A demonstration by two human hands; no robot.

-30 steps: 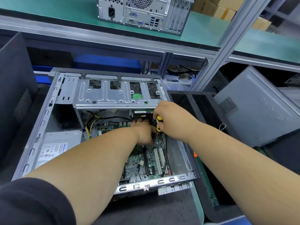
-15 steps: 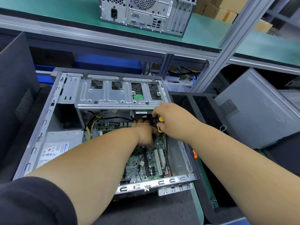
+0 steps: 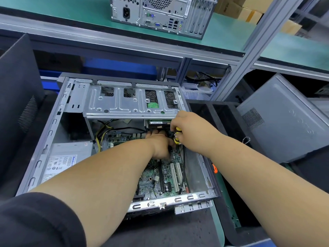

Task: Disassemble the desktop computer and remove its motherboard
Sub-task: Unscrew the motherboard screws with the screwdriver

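- A green shelf (image 3: 231, 41) above carries a second computer (image 3: 160, 13).
- The open case (image 3: 44, 139) lies on the dark bench; motherboard (image 3: 160, 177) inside.
- Right hand (image 3: 192, 132) grips a yellow screwdriver (image 3: 177, 135).
- Left hand (image 3: 161, 145) rests on the board; its grip I cannot tell.

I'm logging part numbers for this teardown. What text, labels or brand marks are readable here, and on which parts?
Power supply label: a blue brand word at its top right, too blurred to spell; certification marks and fine print below, unreadable.
Drive sticker under the metal drive cage: a barcode-like strip, too small to read.
Grey side panel at right: embossed lettering, seen at an angle, not legible.
Motherboard: no readable print.
Rear of the second computer: nothing readable.
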